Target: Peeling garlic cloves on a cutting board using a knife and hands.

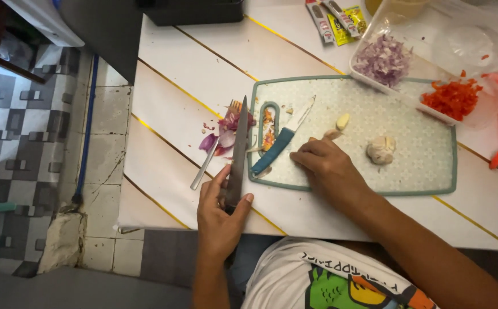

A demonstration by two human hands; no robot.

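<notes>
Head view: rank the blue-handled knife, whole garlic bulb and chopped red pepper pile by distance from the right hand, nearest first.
From the right hand:
1. Blue-handled knife, just to its left on the green-rimmed cutting board.
2. Whole garlic bulb, on the board to its right.
3. Chopped red pepper pile, in the clear tray, upper right.

Light's pretty even and soft here, kinda warm. The white surface (192,80) comes out bright, while the tiled floor (26,137) on the left sits dimmer and greyer. Shadows are weak, just a faint one under the big knife (238,154). The clear plastic tray (461,34) top right is a bit washed out with glare. Straight lines bow toward the edges, wide-lens style. Bottom corners go dark and soft.
</notes>
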